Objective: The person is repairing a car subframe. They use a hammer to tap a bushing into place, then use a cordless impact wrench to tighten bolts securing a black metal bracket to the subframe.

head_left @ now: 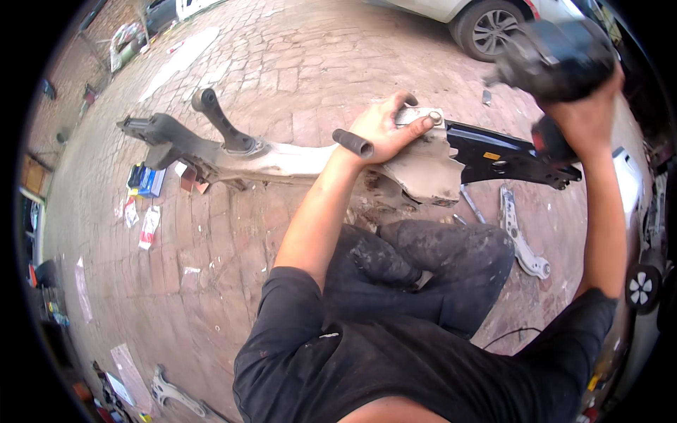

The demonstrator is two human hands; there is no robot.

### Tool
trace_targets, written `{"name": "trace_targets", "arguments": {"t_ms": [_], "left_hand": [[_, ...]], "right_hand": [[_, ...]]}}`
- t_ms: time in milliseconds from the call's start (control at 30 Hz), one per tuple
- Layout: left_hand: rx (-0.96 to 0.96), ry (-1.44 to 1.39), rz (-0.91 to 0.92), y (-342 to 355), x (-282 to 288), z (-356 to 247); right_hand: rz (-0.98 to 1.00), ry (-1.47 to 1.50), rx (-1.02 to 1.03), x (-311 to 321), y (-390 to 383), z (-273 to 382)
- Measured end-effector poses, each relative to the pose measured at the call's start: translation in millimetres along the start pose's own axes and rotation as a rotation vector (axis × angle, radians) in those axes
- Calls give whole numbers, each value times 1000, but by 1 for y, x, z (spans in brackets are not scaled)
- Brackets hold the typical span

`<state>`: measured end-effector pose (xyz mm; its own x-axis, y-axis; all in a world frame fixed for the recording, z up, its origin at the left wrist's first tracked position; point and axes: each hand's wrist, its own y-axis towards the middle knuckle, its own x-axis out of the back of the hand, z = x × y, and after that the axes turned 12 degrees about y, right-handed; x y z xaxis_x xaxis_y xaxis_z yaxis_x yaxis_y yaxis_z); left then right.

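A pale, dirty metal car subframe (289, 160) stretches across the middle, an upright dark arm (222, 123) at its left and a black plate (483, 151) at its right. My left hand (388, 132) grips the pale bracket, thumb beside a bolt (434, 116). A dark tube (352, 144) overlaps that hand; whether I hold it I cannot tell. Up at the right, my right hand (585, 113) grips a blurred black cordless impact wrench (564, 56), raised above the black plate.
Brick paving surrounds my bent legs (437, 254). A loose control arm (518, 233) lies right, another (173, 391) lower left. Small boxes (148, 180) and wrappers (149, 227) lie left. A car wheel (486, 34) stands behind, and more clutter lines the left edge.
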<state>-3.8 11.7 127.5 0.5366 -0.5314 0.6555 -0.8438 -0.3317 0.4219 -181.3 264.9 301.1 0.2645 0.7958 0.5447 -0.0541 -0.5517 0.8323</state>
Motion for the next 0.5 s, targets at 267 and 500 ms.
{"name": "trace_targets", "arguments": {"t_ms": [267, 500], "left_hand": [[119, 152, -125, -5, -5, -8], [255, 193, -82, 1, -4, -4]], "right_hand": [[392, -37, 133, 87, -70, 52], [319, 767, -640, 66, -160, 59]]}}
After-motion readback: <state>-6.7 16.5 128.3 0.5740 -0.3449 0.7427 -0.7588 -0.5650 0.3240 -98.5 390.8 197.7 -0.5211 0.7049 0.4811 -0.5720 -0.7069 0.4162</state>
